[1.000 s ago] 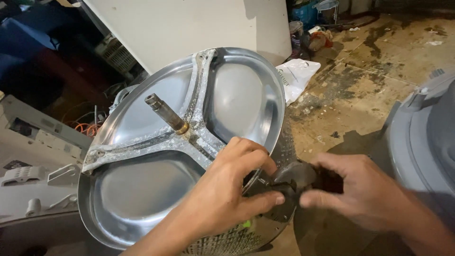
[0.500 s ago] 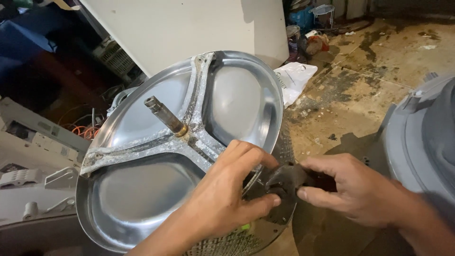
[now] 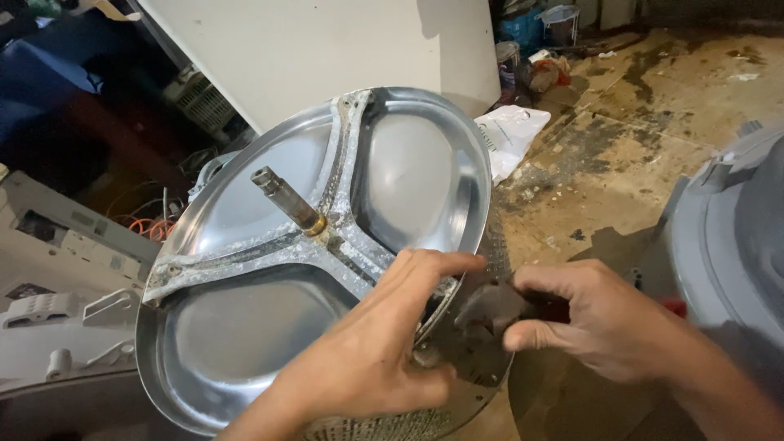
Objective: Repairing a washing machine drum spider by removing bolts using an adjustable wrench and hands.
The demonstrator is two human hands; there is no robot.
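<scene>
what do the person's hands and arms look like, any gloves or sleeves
Both are bare: the left hand and the right hand wear no gloves, and no rings or watch show. The forearms are uncovered as far as the picture reaches, with no sleeve edge in view. The fingers have short nails.

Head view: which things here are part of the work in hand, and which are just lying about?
In hand:
left hand on the drum's rim
right hand pinching a dark part
steel drum with shaft

Lying about:
white bag
white panel
grey housing
orange wires
</scene>
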